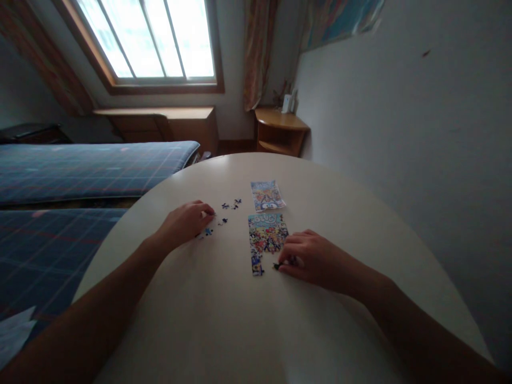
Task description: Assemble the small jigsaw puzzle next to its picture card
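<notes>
A partly assembled jigsaw puzzle point(266, 232) with a colourful crowded picture lies on the round white table point(224, 320). Its lower right part has a gap, while a strip runs down its left side. My right hand point(310, 258) is at the puzzle's lower right, thumb and fingers pinching a dark puzzle piece point(276, 265). To the left, my left hand point(186, 223) has its fingertips drawn together beside several loose puzzle pieces point(208, 231); what is between them is too small to make out. More loose pieces point(225, 206) lie beyond that hand.
Just above the puzzle lies a printed picture sheet point(266, 196) with similar artwork. A bed with blue plaid covers point(80, 170) stands at the left, a white wall point(420, 133) at the right. A wooden corner cabinet point(282, 118) and a window point(152, 40) are behind.
</notes>
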`<action>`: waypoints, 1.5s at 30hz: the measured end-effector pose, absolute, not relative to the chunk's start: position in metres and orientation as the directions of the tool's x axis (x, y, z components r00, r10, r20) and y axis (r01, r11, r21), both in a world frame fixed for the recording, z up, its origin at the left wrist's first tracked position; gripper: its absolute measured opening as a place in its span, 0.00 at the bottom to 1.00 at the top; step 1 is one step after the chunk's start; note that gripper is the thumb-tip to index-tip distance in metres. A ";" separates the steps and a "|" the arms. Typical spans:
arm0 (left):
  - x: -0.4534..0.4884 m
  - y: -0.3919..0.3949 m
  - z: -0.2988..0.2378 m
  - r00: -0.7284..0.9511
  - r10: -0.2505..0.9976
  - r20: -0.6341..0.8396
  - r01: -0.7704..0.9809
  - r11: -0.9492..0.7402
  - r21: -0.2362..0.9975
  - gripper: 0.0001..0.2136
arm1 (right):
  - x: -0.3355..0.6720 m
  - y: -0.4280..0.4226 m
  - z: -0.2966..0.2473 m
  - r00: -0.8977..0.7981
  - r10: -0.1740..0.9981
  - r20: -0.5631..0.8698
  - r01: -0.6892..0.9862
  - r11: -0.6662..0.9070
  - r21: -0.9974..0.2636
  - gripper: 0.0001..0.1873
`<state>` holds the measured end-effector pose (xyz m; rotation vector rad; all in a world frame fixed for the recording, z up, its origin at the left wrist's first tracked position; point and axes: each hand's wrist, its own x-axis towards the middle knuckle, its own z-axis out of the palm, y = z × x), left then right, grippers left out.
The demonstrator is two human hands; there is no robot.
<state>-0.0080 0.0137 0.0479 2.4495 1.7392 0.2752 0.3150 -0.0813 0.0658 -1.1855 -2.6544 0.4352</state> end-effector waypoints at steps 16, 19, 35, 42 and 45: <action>-0.019 0.025 0.047 0.341 0.940 0.022 0.908 -0.335 0.252 0.14 | 0.315 -0.081 0.061 -0.653 0.748 0.113 0.688 0.650 -0.323 0.01; -0.020 0.024 0.047 0.353 0.935 0.037 0.899 -0.349 0.265 0.13 | 0.315 -0.081 0.061 -0.654 0.748 0.112 0.689 0.650 -0.322 0.01; 0.023 -0.005 0.067 0.321 0.942 0.101 0.530 -0.267 0.805 0.16 | 0.311 -0.083 0.062 -0.635 0.742 0.214 0.673 0.668 -0.318 0.06; 0.063 -0.039 0.062 0.434 0.901 -0.007 0.381 -0.177 0.908 0.12 | 0.294 -0.091 0.059 -0.463 0.782 0.417 0.692 0.613 -0.383 0.07; 0.071 -0.049 0.060 0.475 0.880 -0.028 0.341 -0.155 0.927 0.11 | 0.288 -0.094 0.057 -0.446 0.777 0.444 0.665 0.620 -0.417 0.14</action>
